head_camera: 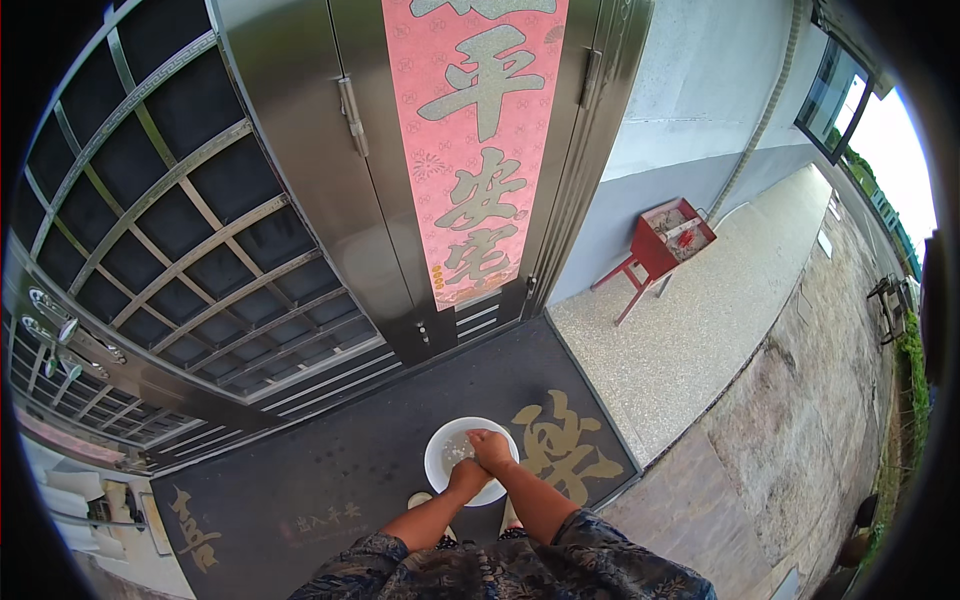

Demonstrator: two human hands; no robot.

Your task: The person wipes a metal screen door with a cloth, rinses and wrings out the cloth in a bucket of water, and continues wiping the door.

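Note:
A round white basin (433, 466) sits in front of my feet, low in the view, with clear-looking water (451, 453) and pale bubbles or specks in it. Over the basin, my left hand (466, 477) and my right hand (489, 445) are drawn together, touching at the wrist and fingers. The right hand is farther forward, its fingers curled. Whether anything is held between them is hidden by the hands themselves. Below the basin is a dark doormat (360, 457) with large gold characters, and my light-coloured shoes (420, 499) stand on it.
Ahead rises a metal door (300, 90) with a pink banner (480, 150) bearing writing. Its barred panel (202, 202) curves to the left. A red stand with a box (651, 244) of ash-like material stands on the speckled step (637, 360) at right; stone paving (765, 420) lies beyond.

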